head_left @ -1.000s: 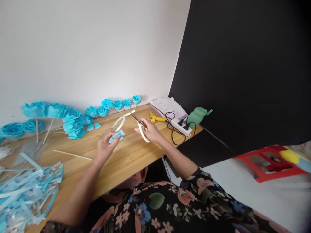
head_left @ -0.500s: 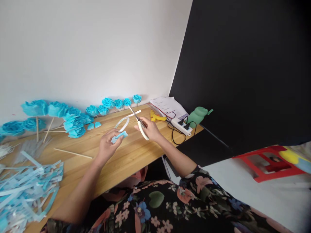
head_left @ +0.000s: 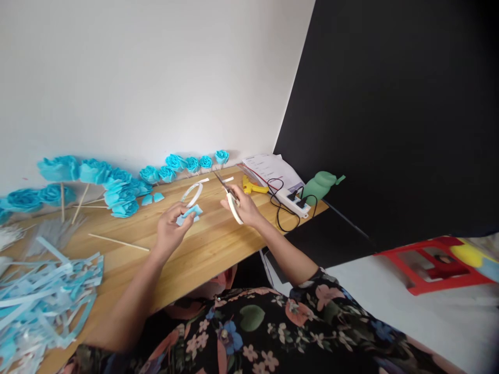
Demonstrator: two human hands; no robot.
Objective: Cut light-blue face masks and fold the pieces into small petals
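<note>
My left hand [head_left: 171, 227] is closed in a pinch on a small blue paper piece [head_left: 189, 213], from which a curled white and blue ribbon strip [head_left: 193, 192] rises toward the wall. My right hand [head_left: 244, 206] grips white-handled scissors [head_left: 230, 195], blades pointing up and back, just right of the strip. Both hands hover over the wooden table [head_left: 195, 249].
Blue paper roses [head_left: 117, 195] on sticks line the wall, more small ones [head_left: 195, 164] farther back. A heap of blue paper strips [head_left: 42, 291] lies at left. A wooden stick [head_left: 117, 242], yellow glue gun [head_left: 253, 187], power strip [head_left: 292, 202], papers [head_left: 268, 166] and green object [head_left: 322, 186] sit at right.
The ribbon strip swung slightly between frames and the scissors shifted a little beside it. Both hands stay in nearly the same place.
</note>
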